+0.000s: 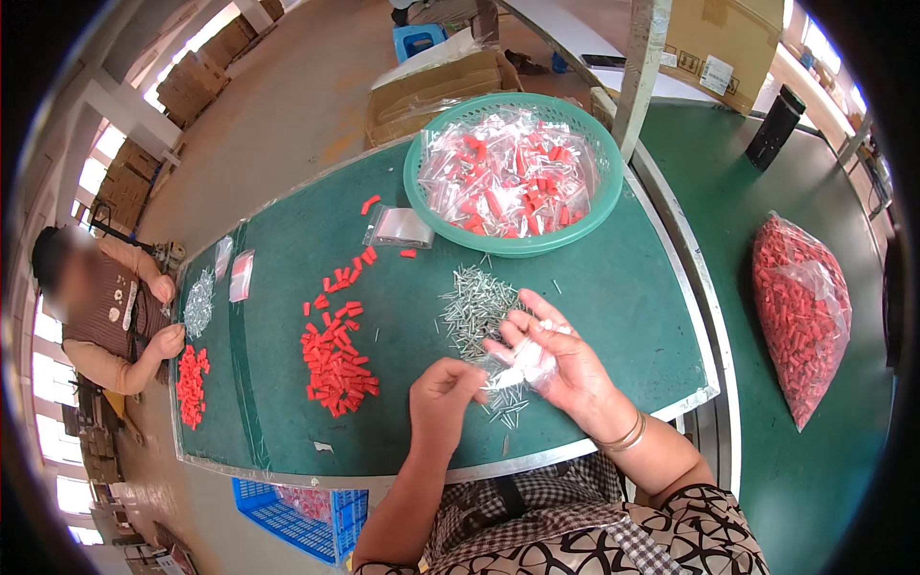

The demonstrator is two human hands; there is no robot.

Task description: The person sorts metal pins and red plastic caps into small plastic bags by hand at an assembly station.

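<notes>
A small clear plastic bag [525, 369], glaring white in places, is between my two hands above the table's near right part. My left hand [443, 402] is closed, its thumb and fingers pinching the bag's left end. On the other side, my right hand [573, 369] holds the bag against its palm with fingers partly curled. Whatever the bag contains is hard to make out. Just beyond and beneath my hands lies a pile of silvery screws [471, 311]. To the left of them is a heap of red plastic plugs [335, 369].
A green basket [414, 177] full of filled bags stands at the back, beside flat empty bags [401, 227]. At the far left a co-worker [115, 307] handles similar piles. A big bag of red plugs [800, 316] lies on the right table. A blue crate [287, 522] sits below.
</notes>
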